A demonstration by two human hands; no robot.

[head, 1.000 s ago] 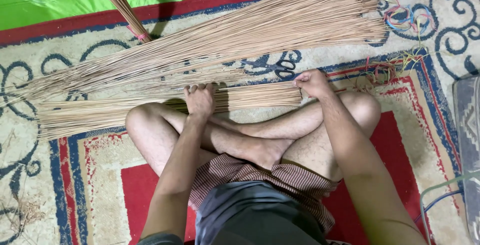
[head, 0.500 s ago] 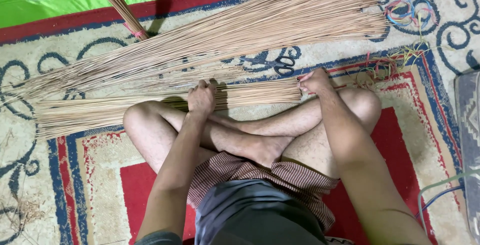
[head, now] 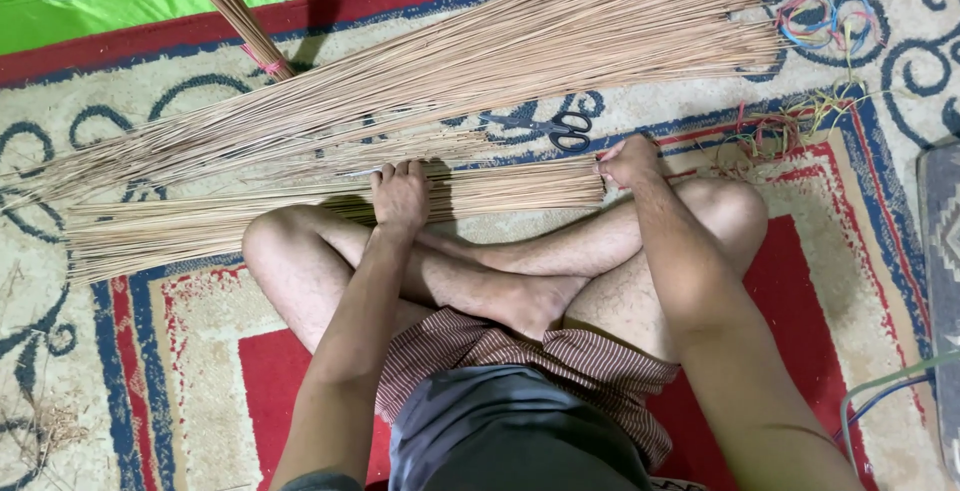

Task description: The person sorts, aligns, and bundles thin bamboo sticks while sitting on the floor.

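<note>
Across the person's crossed shins lies a long bundle of thin tan palm-rib sticks (head: 300, 213), long axis left-right over the patterned red, blue and cream carpet (head: 130, 351). Left hand (head: 402, 195) curls over its middle, fingers closed around it. Right hand (head: 628, 161) sits at the blunt end, fingers bunched, pinching stick tips. Black scissors (head: 570, 132) lie just beyond.

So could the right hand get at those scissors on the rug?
Probably yes. The scissors lie bare on the rug just beyond the right hand, with nothing between them; the hand would first have to leave the stick bundle.
</note>
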